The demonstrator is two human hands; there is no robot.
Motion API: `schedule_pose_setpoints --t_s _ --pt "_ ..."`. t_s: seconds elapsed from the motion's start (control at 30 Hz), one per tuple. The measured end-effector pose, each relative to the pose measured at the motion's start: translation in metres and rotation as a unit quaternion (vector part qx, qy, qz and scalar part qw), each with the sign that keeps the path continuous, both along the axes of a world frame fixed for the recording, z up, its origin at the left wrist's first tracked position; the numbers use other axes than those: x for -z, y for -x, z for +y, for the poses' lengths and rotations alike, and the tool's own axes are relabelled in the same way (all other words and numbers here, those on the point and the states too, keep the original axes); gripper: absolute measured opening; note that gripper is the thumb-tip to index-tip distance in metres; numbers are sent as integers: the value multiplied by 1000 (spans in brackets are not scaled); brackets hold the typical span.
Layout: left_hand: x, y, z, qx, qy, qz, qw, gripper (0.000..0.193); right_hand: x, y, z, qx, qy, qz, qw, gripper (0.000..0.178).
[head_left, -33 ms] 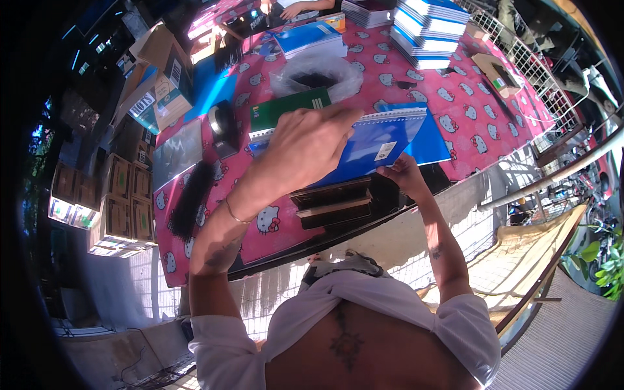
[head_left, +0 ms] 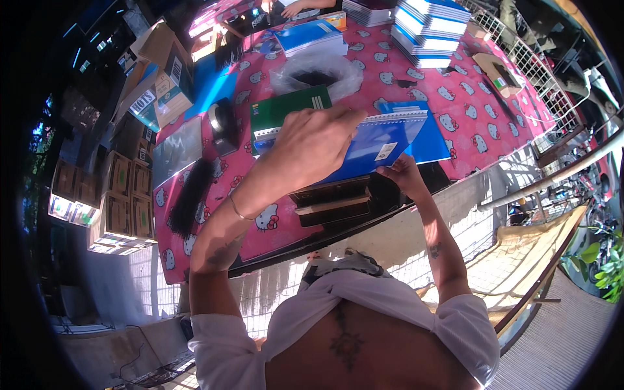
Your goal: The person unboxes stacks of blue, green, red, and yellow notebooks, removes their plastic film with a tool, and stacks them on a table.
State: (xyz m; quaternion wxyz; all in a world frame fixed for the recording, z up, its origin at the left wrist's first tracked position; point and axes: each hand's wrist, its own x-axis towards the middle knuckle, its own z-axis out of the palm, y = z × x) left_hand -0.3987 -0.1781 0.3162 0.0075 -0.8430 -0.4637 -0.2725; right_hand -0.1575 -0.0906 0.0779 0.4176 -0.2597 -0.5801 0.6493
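A blue notebook [head_left: 367, 153] stands tilted over the near edge of the table, a row of punched holes along its upper edge and a white label on its cover. My left hand [head_left: 315, 140] is closed over that upper edge, its fingertips pinched near the holes; whether they hold anything small besides is hidden. At the lower right corner, my right hand [head_left: 403, 174] grips the notebook between thumb and fingers. Just behind lies a green notebook [head_left: 286, 109], partly covered by my left hand. A blue cover [head_left: 430, 144] lies flat behind the right end. Below the notebook sits a wooden slotted block [head_left: 335, 207].
Black bristle-like strands [head_left: 192, 198] and a black tape dispenser [head_left: 223, 127] lie left on the pink patterned cloth [head_left: 266, 218]. Beyond are a clear plastic bag [head_left: 348, 81] and notebook stacks [head_left: 429, 39]. An open carton [head_left: 166, 91] stands left; another person's hand [head_left: 296, 8] shows at the far side.
My left hand has shifted very slightly to the right along the notebook's upper edge. My right hand keeps its grip at the corner.
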Motion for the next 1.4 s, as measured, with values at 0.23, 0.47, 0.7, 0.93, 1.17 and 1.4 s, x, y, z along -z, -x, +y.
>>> schedule_pose_setpoints --t_s 0.23,0.47,0.7,0.93,1.17,1.4 --pt "19 -18 2 -19 15 53 998 23 19 8 -11 40 -31 -13 999 34" --pt "26 -16 -1 -21 4 79 997 22 17 12 -13 12 -31 -27 999 36" --pt "114 6 -31 -131 -24 164 977 44 13 36 -33 33 -28 -9 999 53" --pt "248 54 -99 -216 83 -624 746 75 38 63 -40 77 -42 -6 996 48" --pt "275 130 -89 -319 129 -383 857 51 54 48 -37 89 -24 -5 996 46" --pt "315 336 -104 -535 18 152 831 31 28 47 -46 66 -30 -23 997 67"
